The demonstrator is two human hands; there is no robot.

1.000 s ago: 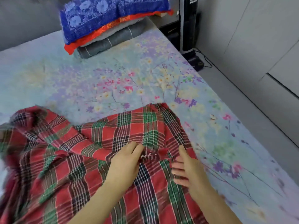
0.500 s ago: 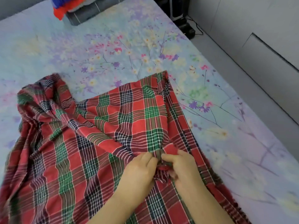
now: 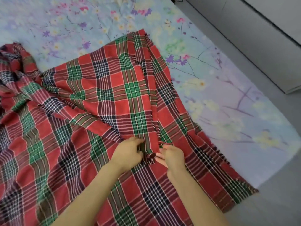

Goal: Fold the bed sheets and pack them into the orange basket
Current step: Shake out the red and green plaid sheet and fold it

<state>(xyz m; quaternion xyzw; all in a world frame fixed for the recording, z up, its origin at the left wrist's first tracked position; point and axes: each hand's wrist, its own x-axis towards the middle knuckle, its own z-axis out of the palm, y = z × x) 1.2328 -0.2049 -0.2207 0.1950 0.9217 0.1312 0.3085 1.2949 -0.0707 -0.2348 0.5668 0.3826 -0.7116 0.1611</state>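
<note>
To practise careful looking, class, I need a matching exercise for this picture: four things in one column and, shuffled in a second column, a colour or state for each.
Things
1. plaid sheet
2. bed cover
3. floor
4. left hand

Colour or state
A. plain grey
B. pinching a bunched fold of cloth
C. red and green checks
D. pale blue with flowers

Pairs: 1-C, 2-D, 3-A, 4-B
</note>
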